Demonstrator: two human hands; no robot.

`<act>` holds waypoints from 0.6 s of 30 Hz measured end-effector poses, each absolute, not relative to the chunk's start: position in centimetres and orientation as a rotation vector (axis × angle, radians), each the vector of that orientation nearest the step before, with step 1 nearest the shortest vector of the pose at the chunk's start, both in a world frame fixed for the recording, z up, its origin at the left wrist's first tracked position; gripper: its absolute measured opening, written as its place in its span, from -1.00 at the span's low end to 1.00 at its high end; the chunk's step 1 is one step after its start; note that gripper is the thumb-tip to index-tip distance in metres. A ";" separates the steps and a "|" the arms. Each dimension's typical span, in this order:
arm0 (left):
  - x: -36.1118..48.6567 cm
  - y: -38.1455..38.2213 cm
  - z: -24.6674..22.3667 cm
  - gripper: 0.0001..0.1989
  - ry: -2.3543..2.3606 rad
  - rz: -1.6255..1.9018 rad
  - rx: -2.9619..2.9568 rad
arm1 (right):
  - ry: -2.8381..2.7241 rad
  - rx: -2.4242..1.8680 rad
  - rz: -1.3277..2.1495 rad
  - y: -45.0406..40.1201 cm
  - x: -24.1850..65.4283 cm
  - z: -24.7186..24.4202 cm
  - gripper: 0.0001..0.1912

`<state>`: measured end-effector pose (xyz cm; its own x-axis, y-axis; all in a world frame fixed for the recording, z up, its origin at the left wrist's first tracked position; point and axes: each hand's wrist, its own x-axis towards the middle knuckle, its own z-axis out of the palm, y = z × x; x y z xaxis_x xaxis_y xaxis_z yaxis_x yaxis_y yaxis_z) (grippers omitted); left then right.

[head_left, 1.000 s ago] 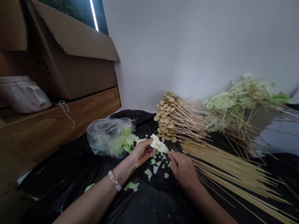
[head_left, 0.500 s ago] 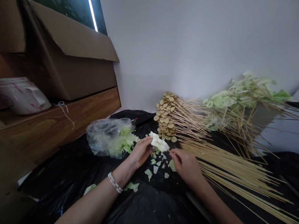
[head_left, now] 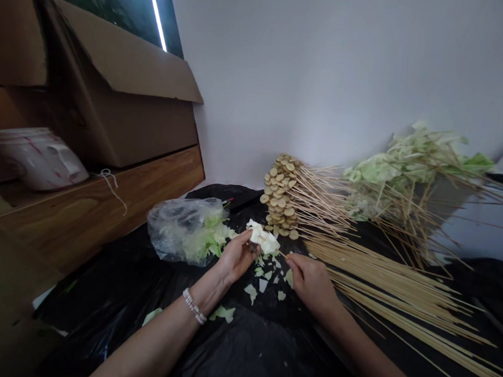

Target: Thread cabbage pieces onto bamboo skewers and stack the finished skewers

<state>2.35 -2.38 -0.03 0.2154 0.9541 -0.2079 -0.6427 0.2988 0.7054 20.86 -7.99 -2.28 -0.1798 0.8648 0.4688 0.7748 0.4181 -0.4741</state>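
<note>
Cabbage leaf (head_left: 264,239), pale and bunched, sat a little farther from the right fingers than it had 1 second earlier, and a longer piece of bare stick (head_left: 283,255) showed between leaf and fingertips. That suggested the leaf was already threaded, with its place on the stick being adjusted; whether the leaf slid along or the right grip moved back was hard to make out

Left hand (head_left: 236,260) had its thumb and fingers narrowed on the leaf's left side, touching it with no gap to be seen; how the lower fingers lay beneath was partly hidden. Right hand (head_left: 311,279) pinched the stick, fingertips drawn together just right of the leaf but apart from it, and the stick's far end was hidden within the grip

Below the gap between the 2 sets of fingers, leaf scraps (head_left: 263,285) lay scattered on black plastic (head_left: 242,356). Just left of the left fingers rested a clear bag (head_left: 168,225), with greens (head_left: 215,239) spilling toward them. Beyond both hands stood a stack of round slices (head_left: 280,196) on sticks. Loose sticks (head_left: 394,287) spread rightward near the right fingers, and a leafy heap (head_left: 415,158) stood well beyond them
</note>
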 end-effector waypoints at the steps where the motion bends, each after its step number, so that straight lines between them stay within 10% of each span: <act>1: 2.4 -2.4 0.0 -0.87 0.688 1.176 0.522 | -1.976 -1.379 0.166 -8.0 20.8 -2.2 -0.70; 18: 3.6 -3.1 -0.8 -0.83 0.689 1.183 0.590 | -1.977 -1.419 0.098 -8.1 20.0 -2.4 -0.68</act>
<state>3.60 -3.08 -0.83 0.2242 0.9593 -0.1719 -0.6225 0.2767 0.7320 19.98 -8.11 -2.36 -0.1629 0.8590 0.4854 0.8068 0.3992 -0.4357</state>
